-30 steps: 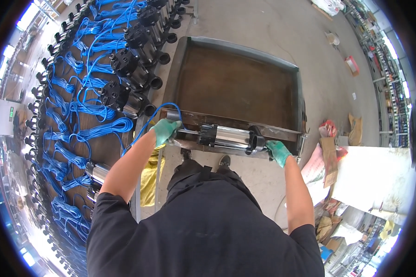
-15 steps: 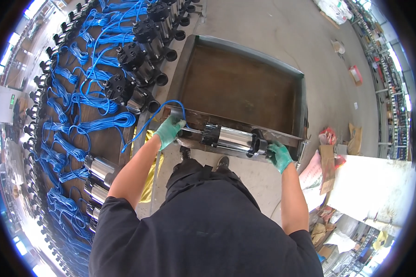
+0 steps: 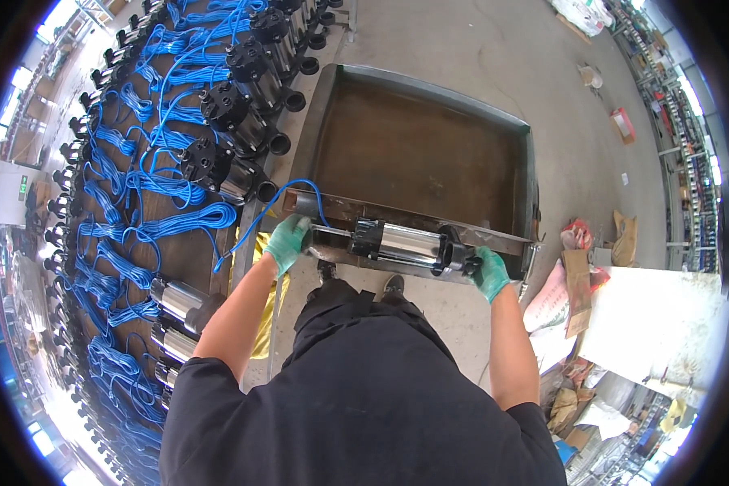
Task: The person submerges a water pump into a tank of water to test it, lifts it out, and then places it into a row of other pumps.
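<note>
A submersible pump (image 3: 409,245) with a shiny steel body and black ends lies on its side across the near edge of a metal tray (image 3: 535,182). My right hand (image 3: 491,274), in a green glove, is closed on the black fitting at its right end. A thin metal rod (image 3: 332,231) sticks out of the pump's left end. My left hand (image 3: 287,243), gloved alike, is closed beside the rod's outer end; what its fingers hold is hidden. A blue cable (image 3: 279,193) arches above this hand and comes down near the rod.
On the left, a long bench (image 3: 190,251) carries rows of similar pumps (image 3: 231,117) and bundled blue cables (image 3: 190,219). A white board (image 3: 656,324), cardboard (image 3: 577,292) and sacks lie at the right. Shelving (image 3: 688,162) stands along the far right.
My left hand has shifted slightly left and toward me, away from the rod's middle. The pump and my right hand stay nearly in place.
</note>
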### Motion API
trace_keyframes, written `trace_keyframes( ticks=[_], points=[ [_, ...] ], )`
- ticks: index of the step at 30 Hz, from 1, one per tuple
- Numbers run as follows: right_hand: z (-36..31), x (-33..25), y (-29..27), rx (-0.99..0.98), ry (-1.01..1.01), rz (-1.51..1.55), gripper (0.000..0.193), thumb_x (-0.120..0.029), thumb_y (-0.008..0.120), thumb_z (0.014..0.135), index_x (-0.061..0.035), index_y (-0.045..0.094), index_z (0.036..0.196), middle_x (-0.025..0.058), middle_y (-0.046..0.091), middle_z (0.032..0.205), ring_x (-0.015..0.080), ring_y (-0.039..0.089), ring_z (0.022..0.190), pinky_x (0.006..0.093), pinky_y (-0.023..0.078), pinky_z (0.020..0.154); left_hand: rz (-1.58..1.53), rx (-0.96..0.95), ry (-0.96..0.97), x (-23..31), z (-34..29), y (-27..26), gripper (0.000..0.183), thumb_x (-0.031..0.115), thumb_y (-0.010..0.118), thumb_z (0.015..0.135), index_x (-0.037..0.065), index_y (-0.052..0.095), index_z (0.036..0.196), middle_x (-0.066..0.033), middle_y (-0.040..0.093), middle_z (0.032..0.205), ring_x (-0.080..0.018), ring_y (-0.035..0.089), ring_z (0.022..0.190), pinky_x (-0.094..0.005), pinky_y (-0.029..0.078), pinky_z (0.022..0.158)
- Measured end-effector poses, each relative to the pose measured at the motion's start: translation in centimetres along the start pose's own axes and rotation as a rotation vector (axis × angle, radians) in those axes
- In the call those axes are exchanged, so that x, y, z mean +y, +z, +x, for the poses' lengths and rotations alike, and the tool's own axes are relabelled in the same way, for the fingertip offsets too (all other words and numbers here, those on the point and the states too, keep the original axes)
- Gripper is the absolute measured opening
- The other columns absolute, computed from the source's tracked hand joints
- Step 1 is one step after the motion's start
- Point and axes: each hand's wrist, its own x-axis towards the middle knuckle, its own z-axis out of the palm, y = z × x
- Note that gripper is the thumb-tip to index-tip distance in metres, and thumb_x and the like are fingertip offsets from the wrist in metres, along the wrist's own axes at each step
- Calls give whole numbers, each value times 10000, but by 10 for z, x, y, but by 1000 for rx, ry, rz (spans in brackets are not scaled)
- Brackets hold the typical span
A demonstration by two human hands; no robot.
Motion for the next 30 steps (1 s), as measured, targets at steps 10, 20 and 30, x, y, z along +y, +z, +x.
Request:
trace_keyframes(
  ticks=[10, 20, 30],
  points=[
    [-25, -10, 24, -159, -159, -134, 505, 36, 456, 874, -17, 529, 1370, 99, 662, 1092, 246, 671, 862, 380, 565, 693, -170, 372, -173, -21, 12, -50, 265, 380, 527, 1044, 135, 621, 1005, 15, 506, 688, -133, 495, 534, -371, 533, 484],
    [-22, -18, 17, -150, -205, -1351, 358, 44, 572, 890, -23, 648, 1234, 81, 706, 1028, 199, 698, 889, 345, 566, 784, -436, 350, -220, 17, 36, -23, 316, 451, 563, 1023, 162, 549, 1150, -18, 548, 715, -134, 480, 482, -384, 603, 529],
    [-37, 1, 9, 3, -406, -1133, 257, -192, 652, 942, -3, 686, 1114, 154, 726, 1048, 231, 664, 910, 376, 525, 839, -87, 347, 198, -23, 42, 13, 210, 232, 587, 1022, 137, 568, 1208, -26, 589, 772, -142, 561, 525, -333, 530, 466]
  ],
)
